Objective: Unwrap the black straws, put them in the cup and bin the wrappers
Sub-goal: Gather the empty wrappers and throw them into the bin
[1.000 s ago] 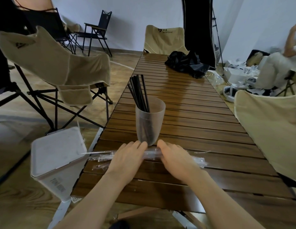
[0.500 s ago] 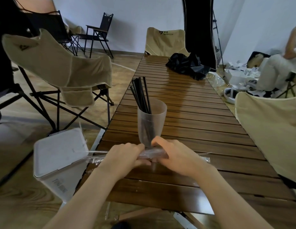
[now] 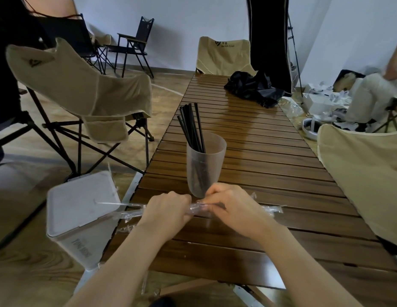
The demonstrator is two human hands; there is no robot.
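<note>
A translucent cup (image 3: 206,165) stands on the slatted wooden table (image 3: 259,165) with several black straws (image 3: 192,127) leaning in it. Just in front of the cup, my left hand (image 3: 166,212) and my right hand (image 3: 235,207) both grip a bundle of clear plastic wrappers (image 3: 196,209) lying crosswise. The wrappers' ends stick out to the left (image 3: 126,214) and to the right (image 3: 273,210). I see no black straw inside them. A white lidded bin (image 3: 82,216) stands on the floor at the table's left edge.
Beige folding chairs stand left (image 3: 82,85), right (image 3: 366,173) and at the far end (image 3: 222,56). A crumpled black bag (image 3: 253,87) lies on the far part of the table. A person (image 3: 381,85) sits at the far right among white clutter on the floor.
Both hands went from lying flat on the wrappers to curling around them, and they gathered the bundle together in front of the cup.
</note>
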